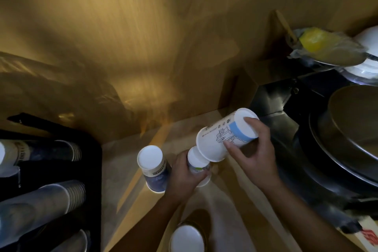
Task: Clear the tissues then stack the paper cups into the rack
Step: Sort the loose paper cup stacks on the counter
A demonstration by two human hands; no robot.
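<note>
My right hand (254,153) holds a white paper cup with a blue band and a line drawing (223,135), tilted, its open mouth over the base of a smaller white cup (197,162). My left hand (183,178) grips that smaller upturned cup on the counter. A dark blue upturned cup (153,168) stands just left of my left hand. Another upturned cup (187,238) sits near the bottom edge. The black cup rack (93,165) at the left holds lying stacks of cups (41,200). No tissues are visible.
A wooden wall rises behind the counter (126,186). At the right stand large dark metal pans (347,139), and above them a bagged yellow item (313,41) and white dishes (366,67).
</note>
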